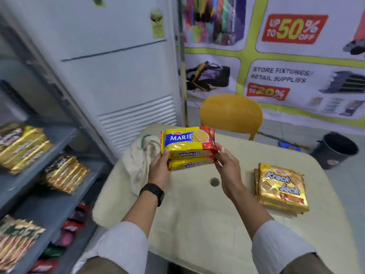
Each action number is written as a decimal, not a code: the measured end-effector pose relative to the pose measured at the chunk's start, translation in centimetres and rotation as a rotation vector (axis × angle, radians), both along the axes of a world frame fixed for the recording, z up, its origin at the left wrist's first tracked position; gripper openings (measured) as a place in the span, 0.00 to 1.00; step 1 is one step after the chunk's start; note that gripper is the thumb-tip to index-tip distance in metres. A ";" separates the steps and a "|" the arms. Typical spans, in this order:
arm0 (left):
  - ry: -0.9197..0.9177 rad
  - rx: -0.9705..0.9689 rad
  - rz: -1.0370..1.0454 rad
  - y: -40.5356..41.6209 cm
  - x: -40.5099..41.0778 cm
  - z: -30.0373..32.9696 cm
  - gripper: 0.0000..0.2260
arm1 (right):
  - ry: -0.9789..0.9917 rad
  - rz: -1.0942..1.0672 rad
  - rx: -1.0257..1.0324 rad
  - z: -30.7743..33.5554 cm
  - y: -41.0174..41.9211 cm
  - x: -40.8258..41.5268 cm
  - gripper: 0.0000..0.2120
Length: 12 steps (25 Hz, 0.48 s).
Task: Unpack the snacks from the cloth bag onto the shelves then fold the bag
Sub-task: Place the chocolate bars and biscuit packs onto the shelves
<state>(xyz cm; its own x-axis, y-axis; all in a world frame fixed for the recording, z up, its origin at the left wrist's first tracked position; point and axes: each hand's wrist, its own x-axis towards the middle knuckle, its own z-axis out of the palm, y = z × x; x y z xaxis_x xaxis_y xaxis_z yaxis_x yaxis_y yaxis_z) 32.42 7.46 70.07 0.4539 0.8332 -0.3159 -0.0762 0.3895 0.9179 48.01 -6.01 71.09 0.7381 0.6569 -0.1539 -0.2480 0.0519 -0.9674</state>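
Both arms stretched forward and angled inward, forearms bare below pale rolled sleeves, a dark watch point(152, 192) strapped round the left wrist. Left hand point(159, 168) raised with palm turned inward, thumb on top and fingers curled under, gripping the near left end of a stack of packets. Right hand point(227, 165) mirrored opposite, fingers wrapped round the right end, thumb up.

A yellow chair point(231, 113) stands at the far side of the cream table point(197, 214) — behind it, a sale banner point(296, 56). A black bin point(335, 150) sits far right; a white cabinet point(118, 66) stands far left.
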 end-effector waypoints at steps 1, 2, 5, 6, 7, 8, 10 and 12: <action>-0.026 0.007 0.064 0.5 -2.7 1.5 0.11 | -0.007 0.058 0.026 1.6 1.4 -2.0 0.21; -0.053 0.014 0.130 1.1 -5.5 2.8 0.12 | -0.012 0.123 0.051 3.0 2.9 -4.3 0.22; -0.101 0.047 0.335 2.7 -15.1 5.9 0.11 | -0.039 0.343 0.112 6.3 7.7 -12.3 0.22; -0.092 0.057 0.389 3.1 -18.3 6.5 0.11 | -0.052 0.397 0.131 6.8 9.4 -14.9 0.21; -0.086 0.071 0.450 3.4 -21.4 6.9 0.12 | -0.054 0.448 0.155 7.2 11.0 -17.6 0.20; -0.083 0.076 0.511 3.7 -24.2 7.1 0.12 | -0.053 0.504 0.177 7.4 12.6 -20.2 0.18; -0.063 0.079 0.652 4.2 -30.5 6.7 0.13 | -0.028 0.643 0.202 7.0 16.0 -26.3 0.18; -0.054 0.098 0.779 4.9 -37.0 5.8 0.14 | 0.013 0.793 0.219 6.2 19.3 -32.9 0.18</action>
<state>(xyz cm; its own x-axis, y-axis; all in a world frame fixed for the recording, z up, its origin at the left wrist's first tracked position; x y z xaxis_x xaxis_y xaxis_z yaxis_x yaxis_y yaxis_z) -4.61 12.38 75.88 -0.2598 0.9405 -0.2189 -0.3399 0.1231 0.9324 15.12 13.28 77.26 0.0414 0.9986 0.0329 -0.3015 0.0438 -0.9525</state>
